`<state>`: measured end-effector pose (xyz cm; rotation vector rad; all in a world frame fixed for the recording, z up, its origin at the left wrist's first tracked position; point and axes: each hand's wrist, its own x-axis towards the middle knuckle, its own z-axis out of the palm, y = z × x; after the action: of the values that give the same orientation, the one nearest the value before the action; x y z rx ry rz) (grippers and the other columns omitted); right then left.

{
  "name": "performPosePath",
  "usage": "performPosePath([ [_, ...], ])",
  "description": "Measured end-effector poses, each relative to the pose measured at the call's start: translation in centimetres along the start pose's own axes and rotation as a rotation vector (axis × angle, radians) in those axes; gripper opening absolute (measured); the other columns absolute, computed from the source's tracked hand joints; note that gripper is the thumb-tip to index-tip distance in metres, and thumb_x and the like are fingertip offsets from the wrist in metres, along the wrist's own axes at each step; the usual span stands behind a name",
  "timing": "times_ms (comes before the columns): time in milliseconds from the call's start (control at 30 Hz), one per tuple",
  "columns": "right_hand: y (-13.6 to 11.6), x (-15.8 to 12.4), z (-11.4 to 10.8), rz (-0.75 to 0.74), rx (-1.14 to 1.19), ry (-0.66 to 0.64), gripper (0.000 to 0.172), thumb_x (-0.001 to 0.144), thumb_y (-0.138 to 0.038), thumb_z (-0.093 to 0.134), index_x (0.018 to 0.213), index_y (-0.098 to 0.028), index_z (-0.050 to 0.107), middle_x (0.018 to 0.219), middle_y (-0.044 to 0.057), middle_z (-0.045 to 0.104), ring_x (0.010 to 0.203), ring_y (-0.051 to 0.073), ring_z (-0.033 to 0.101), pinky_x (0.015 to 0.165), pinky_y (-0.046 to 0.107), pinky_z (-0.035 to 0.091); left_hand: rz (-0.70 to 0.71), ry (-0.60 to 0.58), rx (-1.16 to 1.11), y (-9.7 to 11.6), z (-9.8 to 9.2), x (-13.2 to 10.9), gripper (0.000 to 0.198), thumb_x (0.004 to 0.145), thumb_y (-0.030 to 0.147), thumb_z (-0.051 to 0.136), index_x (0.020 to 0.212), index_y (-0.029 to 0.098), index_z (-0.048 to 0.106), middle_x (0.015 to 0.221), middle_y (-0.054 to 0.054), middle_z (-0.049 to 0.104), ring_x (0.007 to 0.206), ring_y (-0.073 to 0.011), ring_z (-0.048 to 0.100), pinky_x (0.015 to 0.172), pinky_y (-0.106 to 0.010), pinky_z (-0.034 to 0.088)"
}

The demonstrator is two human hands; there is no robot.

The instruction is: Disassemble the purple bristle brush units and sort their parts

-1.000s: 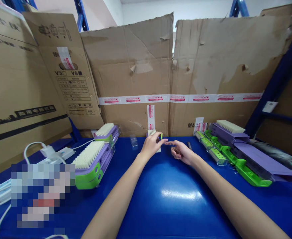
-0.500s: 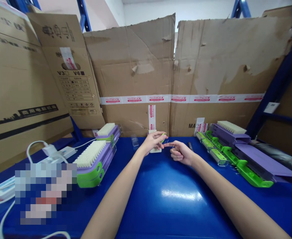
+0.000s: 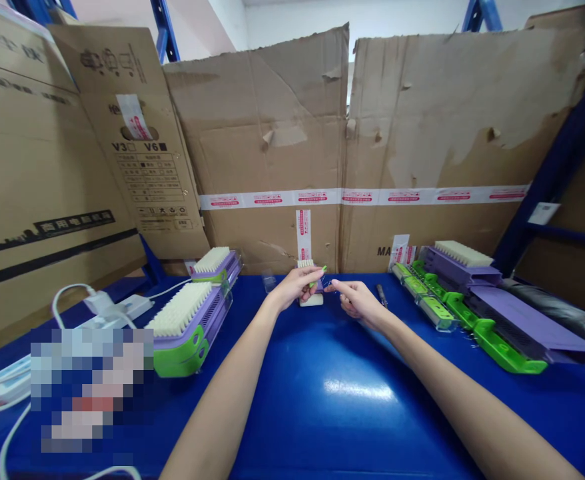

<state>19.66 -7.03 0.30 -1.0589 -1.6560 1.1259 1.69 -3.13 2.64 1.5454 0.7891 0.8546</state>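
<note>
Near the middle of the far edge, just above the blue counter (image 3: 312, 400), I can see a small green piece (image 3: 324, 269) pinched in the person's left hand (image 3: 297, 288), its bright tip poking out past the thumb. The right hand (image 3: 360, 301) is close by, index finger stretched towards it and the other fingers curled in; from here I can't tell whether it grips anything.

Right behind the left hand there's a cream-bristled brush (image 3: 305, 264), partly hidden, with a white block (image 3: 312, 301) in front of it. A clear plastic piece (image 3: 268, 283) lies to the left of that hand, and a slim dark tool (image 3: 382, 295) lies just beyond the right one.

Farther out on the left are two purple-and-green brushes (image 3: 180, 310), bristles up, one behind the other, then a white power strip (image 3: 135, 307) with its cables. Over on the right, a long green frame (image 3: 485, 333) lies between a clear case (image 3: 425, 300) and some purple housings (image 3: 527, 320), with grey plastic wrap (image 3: 555, 310) alongside. Tall cardboard sheets (image 3: 267, 153), taped across, stand along the back.
</note>
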Motion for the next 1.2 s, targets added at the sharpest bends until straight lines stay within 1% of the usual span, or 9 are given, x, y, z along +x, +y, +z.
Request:
performPosePath([
  [133, -0.2, -0.4, 0.6, -0.221, -0.694, 0.222, 0.040, 0.083, -0.052, 0.048, 0.098, -0.021, 0.068, 0.062, 0.003, 0.062, 0.061, 0.017, 0.058, 0.059, 0.025, 0.038, -0.061, 0.007, -0.008, 0.0, -0.3, -0.1, 0.045, 0.074, 0.051, 0.061, 0.099, 0.013, 0.059, 0.042, 0.008, 0.043, 0.031, -0.0045, 0.032, 0.033, -0.018, 0.022],
  [233, -0.2, -0.6, 0.8, -0.170, -1.005, 0.307, 0.044, 0.085, -0.053, 0.044, 0.114, -0.024, 0.061, 0.075, 0.007, 0.068, 0.072, 0.022, 0.062, 0.066, 0.029, 0.040, -0.065, 0.052, -0.103, -0.1, -0.6, 0.0, 0.040, 0.074, 0.048, 0.060, 0.095, 0.013, 0.059, 0.042, 0.007, 0.043, 0.031, -0.0045, 0.032, 0.034, -0.017, 0.021],
  [533, 0.8, -0.3, 0.0, 0.069, -1.046, 0.335, 0.056, 0.087, -0.035, 0.039, 0.139, -0.016, 0.030, 0.089, 0.012, 0.068, 0.080, 0.027, 0.065, 0.067, 0.033, 0.043, -0.064, 0.181, -0.401, -0.6, -2.9, 0.1, 0.034, 0.074, 0.029, 0.053, 0.105, 0.014, 0.054, 0.047, 0.007, 0.040, 0.035, -0.0047, 0.031, 0.037, -0.016, 0.018],
  [700, 0.4, -0.5, 0.4, 0.127, -1.085, 0.360, 0.054, 0.087, -0.039, 0.041, 0.135, -0.016, 0.037, 0.097, 0.018, 0.066, 0.082, 0.029, 0.064, 0.070, 0.037, 0.044, -0.042, 0.280, -0.366, -0.9, -3.4, -0.3, 0.036, 0.069, 0.019, 0.057, 0.104, 0.015, 0.053, 0.051, 0.006, 0.043, 0.038, -0.0045, 0.034, 0.038, -0.015, 0.021],
  [833, 0.3, -0.4, 0.4, 0.120, -1.108, 0.391, 0.046, 0.087, -0.037, 0.040, 0.127, -0.017, 0.046, 0.102, 0.015, 0.064, 0.087, 0.026, 0.063, 0.072, 0.034, 0.045, -0.030, 0.252, -0.343, -0.6, -3.3, -0.7, 0.040, 0.067, 0.022, 0.064, 0.105, 0.017, 0.051, 0.057, 0.005, 0.048, 0.040, -0.0041, 0.038, 0.038, -0.015, 0.021],
  [933, 0.5, -0.4, 0.2, -0.001, -1.080, 0.444, 0.044, 0.088, -0.035, 0.039, 0.125, -0.016, 0.049, 0.101, 0.013, 0.064, 0.091, 0.026, 0.060, 0.075, 0.035, 0.046, -0.041, 0.146, -0.312, -0.4, -3.0, -0.8, 0.039, 0.065, 0.027, 0.070, 0.098, 0.018, 0.051, 0.059, 0.005, 0.050, 0.040, -0.0026, 0.039, 0.038, -0.014, 0.020],
  [1033, 0.4, -0.6, 0.2, -0.314, -1.022, 0.447, 0.046, 0.087, -0.031, 0.040, 0.130, -0.017, 0.044, 0.111, 0.012, 0.060, 0.103, 0.025, 0.054, 0.086, 0.037, 0.045, -0.104, 0.003, -0.215, -0.3, -2.3, -0.7, 0.035, 0.062, 0.031, 0.074, 0.085, 0.016, 0.052, 0.059, 0.005, 0.051, 0.036, -0.0001, 0.035, 0.036, -0.014, 0.016],
  [1133, -0.1, -0.9, 0.8, -0.608, -0.968, 0.340, 0.054, 0.083, -0.026, 0.045, 0.135, -0.017, 0.038, 0.125, 0.013, 0.051, 0.114, 0.024, 0.046, 0.094, 0.039, 0.042, -0.155, -0.090, -0.084, -0.4, -1.5, -0.5, 0.033, 0.061, 0.034, 0.075, 0.077, 0.014, 0.055, 0.054, 0.005, 0.050, 0.035, 0.0002, 0.032, 0.036, -0.016, 0.016],
  [1200, -0.3, -1.1, 1.3, -0.697, -0.953, 0.238, 0.054, 0.081, -0.022, 0.046, 0.134, -0.018, 0.040, 0.127, 0.013, 0.050, 0.115, 0.025, 0.045, 0.094, 0.040, 0.042, -0.158, -0.132, -0.028, -0.6, -1.1, -0.3, 0.030, 0.062, 0.034, 0.074, 0.076, 0.013, 0.058, 0.051, 0.005, 0.048, 0.036, -0.0006, 0.033, 0.036, -0.016, 0.017],
])
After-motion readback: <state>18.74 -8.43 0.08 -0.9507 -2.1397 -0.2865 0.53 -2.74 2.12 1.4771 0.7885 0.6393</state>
